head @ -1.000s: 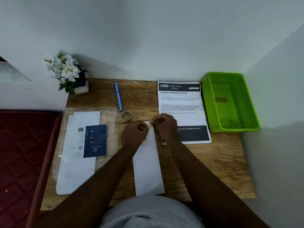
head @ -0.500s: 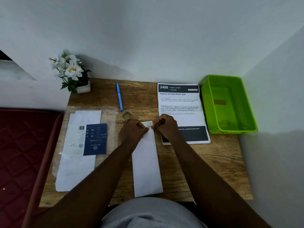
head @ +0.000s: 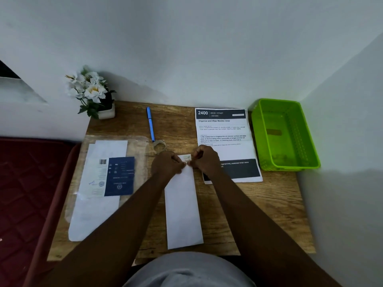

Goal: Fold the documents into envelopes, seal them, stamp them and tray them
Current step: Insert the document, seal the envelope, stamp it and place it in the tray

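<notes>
A long white envelope (head: 183, 208) lies lengthwise on the wooden desk (head: 259, 204) in front of me. At its far end sits a small pale stamp (head: 186, 157). My left hand (head: 166, 164) and my right hand (head: 205, 159) meet there with curled fingers, their fingertips pinching the envelope's far end at the stamp. A printed document (head: 224, 137) lies just right of my right hand. The green plastic tray (head: 284, 135) stands at the desk's right edge, holding nothing I can make out.
A clear plastic sleeve with white envelopes and a dark blue card (head: 120, 176) lies at the left. A blue pen (head: 150, 124) and a small tape roll (head: 159, 145) lie beyond my hands. A flower pot (head: 93, 94) stands in the far left corner. Walls close the back and right.
My hands stay at the envelope's far end with only small finger movements. The stamp shows a little more between them. The view has shifted slightly.
</notes>
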